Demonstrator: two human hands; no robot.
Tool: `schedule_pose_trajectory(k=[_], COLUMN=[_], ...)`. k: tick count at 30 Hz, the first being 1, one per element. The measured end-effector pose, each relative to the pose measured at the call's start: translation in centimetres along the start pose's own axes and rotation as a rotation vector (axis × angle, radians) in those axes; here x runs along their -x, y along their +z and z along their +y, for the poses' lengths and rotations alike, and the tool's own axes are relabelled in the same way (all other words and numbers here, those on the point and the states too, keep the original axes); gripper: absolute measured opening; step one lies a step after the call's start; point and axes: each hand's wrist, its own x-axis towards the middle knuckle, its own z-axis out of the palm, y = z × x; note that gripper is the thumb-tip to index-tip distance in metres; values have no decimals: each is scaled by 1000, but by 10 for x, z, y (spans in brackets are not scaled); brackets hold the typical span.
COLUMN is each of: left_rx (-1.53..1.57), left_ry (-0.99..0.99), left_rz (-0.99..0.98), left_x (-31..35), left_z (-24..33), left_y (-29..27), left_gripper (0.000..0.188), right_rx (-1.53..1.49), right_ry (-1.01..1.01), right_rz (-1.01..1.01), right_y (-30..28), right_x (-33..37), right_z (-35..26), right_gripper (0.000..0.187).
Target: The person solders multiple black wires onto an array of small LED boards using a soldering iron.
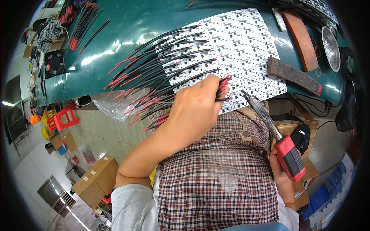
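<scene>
My left hand (197,104) is closed round a bundle of black wires (223,89) with red ends, held over the near part of a white circuit board panel (250,50). Rows of black wires (181,50) lie across the panel's left side, their tips on the board and their red tails hanging left past its edge. A soldering iron (290,158) with a red and black handle is gripped in my right hand (278,169). Its dark tip (243,92) points at the panel just right of the bundle; whether it touches cannot be made out.
On the green table (135,23), loose wires (83,27) lie at the far left near a black fan (54,63). A dark bar (295,75) rests on the panel's right edge, beside a reddish-brown block (300,40) and a metal bowl (330,49). A red stool (63,117) stands on the floor.
</scene>
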Motion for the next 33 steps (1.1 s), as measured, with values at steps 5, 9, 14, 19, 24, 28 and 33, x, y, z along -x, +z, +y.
schedule_pose_trajectory(k=[5,9,14,19,24,28,33], left_rx=[-155,93,222,133,-17,-71,-43], left_ry=[-52,13,-203,-59,-90,-8,-40], left_rz=[334,123,-69,71,13,42,46], left_x=[-10,-3,7,9,10,15,17], left_z=[7,14,17,5,8,5,5], left_y=[-25,-35,-8,6,6,14,18], left_gripper=[14,18,10,15,18,17,21], right_rx=[20,89,126,154,122,118,123], right_ry=[6,-101,-181,-219,-205,-223,-199], right_rz=[45,75,49,64,7,-12,-39], right_y=[2,2,-2,3,2,3,6], right_x=[6,6,-3,-5,-5,-5,-5], right_z=[3,4,-4,-3,-1,2,3], right_gripper=[24,25,25,26,29,32,32])
